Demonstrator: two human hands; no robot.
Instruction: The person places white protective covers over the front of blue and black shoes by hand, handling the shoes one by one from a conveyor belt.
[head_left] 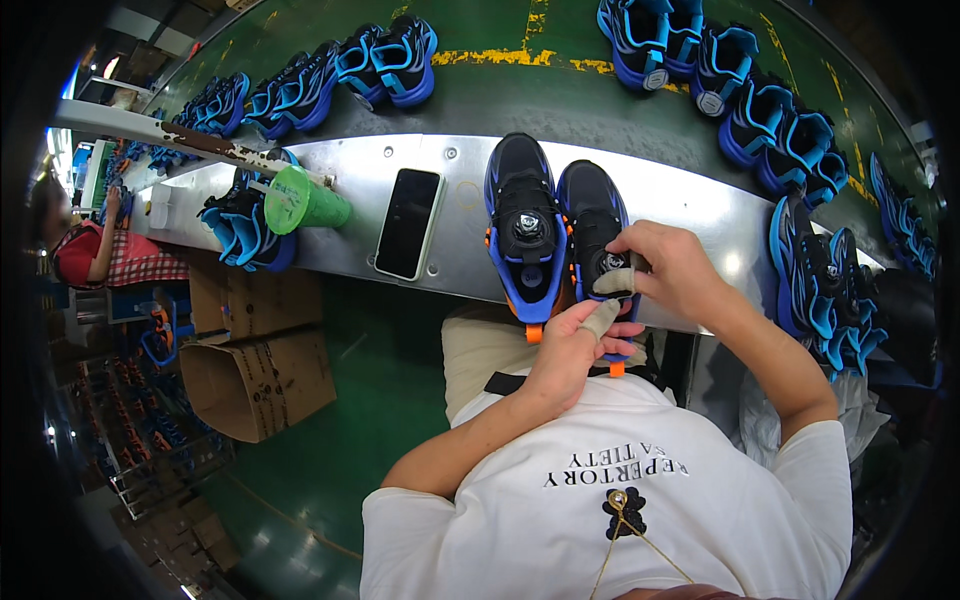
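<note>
A dark blue padded shoe (596,232) with a round dial fastener lies on the shiny metal table (690,205), gripped by the right hand (668,268) and the left hand (572,345) with taped fingers, beside its matching shoe (524,228), a flat black phone (408,222) and a green plastic cup (302,201).

Light: bright, from overhead
Glare: on the metal ledge (690,200) beyond the fingers
Edges: dark, bent, blurred

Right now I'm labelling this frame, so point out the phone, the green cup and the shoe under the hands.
black phone (408,222), head view, middle of its dark screen.
green cup (300,200), head view, its side wall.
right-hand shoe of the pair (590,215), head view, dark toe upper.
</note>
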